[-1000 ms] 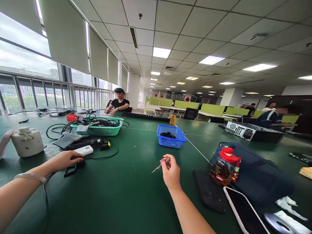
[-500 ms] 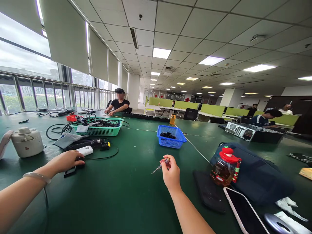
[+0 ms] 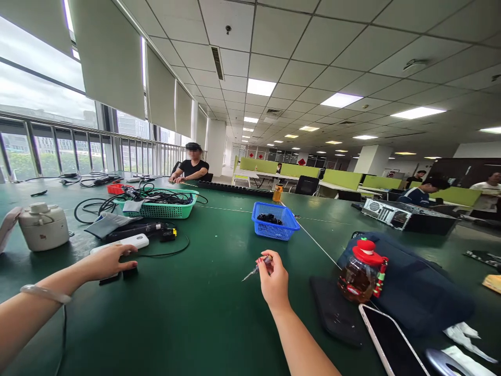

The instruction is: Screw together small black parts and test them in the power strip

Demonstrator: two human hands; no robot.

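Count: two baskets, one green (image 3: 161,209) beyond the left fingers, one blue (image 3: 275,226) beyond the right fingers; one red-capped jar (image 3: 361,272) right of them; one white pot (image 3: 42,226).

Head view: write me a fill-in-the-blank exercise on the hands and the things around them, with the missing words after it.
1. The right hand pinches a small ____ with a thin metal tip.
2. The left hand rests on small black parts on the ____ table.
3. The basket beyond the right hand is ____ in colour.
4. The jar right of the right hand has a ____ lid.

Missing words: screwdriver; green; blue; red
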